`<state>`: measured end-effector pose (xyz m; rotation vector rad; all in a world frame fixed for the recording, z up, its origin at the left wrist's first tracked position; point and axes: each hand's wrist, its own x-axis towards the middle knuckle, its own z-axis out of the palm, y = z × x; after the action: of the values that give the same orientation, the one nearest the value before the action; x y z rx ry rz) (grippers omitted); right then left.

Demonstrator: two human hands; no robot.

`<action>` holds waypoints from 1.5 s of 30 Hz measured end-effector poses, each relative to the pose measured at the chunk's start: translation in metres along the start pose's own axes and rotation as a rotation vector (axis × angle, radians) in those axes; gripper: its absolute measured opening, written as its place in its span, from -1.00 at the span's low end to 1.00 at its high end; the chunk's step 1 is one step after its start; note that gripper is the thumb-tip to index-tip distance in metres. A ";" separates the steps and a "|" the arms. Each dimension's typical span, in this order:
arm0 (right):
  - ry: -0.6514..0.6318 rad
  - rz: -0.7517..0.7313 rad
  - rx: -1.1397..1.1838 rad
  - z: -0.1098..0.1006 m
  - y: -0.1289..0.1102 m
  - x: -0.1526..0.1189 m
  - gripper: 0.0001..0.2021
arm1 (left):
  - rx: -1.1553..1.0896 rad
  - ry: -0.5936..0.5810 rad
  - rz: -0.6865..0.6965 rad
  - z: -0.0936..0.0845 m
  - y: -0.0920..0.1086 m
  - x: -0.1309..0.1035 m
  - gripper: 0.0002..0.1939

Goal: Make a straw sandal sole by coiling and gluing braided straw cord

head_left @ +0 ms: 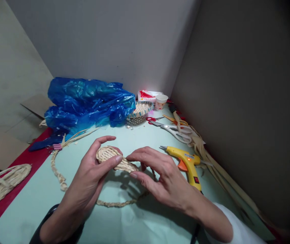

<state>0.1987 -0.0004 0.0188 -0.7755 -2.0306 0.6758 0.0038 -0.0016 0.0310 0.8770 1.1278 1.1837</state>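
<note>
Between my two hands is an oval coil of braided straw, held up above the table. My left hand grips its left part, thumb across the top and index finger raised. My right hand pinches the right end between thumb and fingers. From the coil a loose braid loops beneath my hands and passes behind my left wrist. Its far stretch comes out on the left and reaches a pink clip, where loose strands fan out. A yellow glue gun lies just right of my right hand, its orange light on.
A crumpled blue plastic bag lies at the back left beside a small basket. Near it are a paper cup and scissors. Straw strands run along the right wall. A woven straw sole-shaped piece rests at left.
</note>
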 end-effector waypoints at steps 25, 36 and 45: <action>-0.076 -0.009 0.010 0.000 0.009 0.002 -0.73 | -0.023 0.002 -0.074 0.006 -0.007 0.001 -0.14; -0.026 0.098 0.023 0.003 0.010 0.002 -0.64 | -0.073 0.074 0.005 0.004 -0.007 0.002 -0.24; -0.025 0.137 0.080 0.001 0.019 0.003 -0.82 | -0.081 -0.002 -0.053 0.001 -0.007 0.000 -0.39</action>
<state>0.2019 0.0144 0.0071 -0.8688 -1.9733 0.8428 0.0067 -0.0029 0.0248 0.7817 1.0873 1.1768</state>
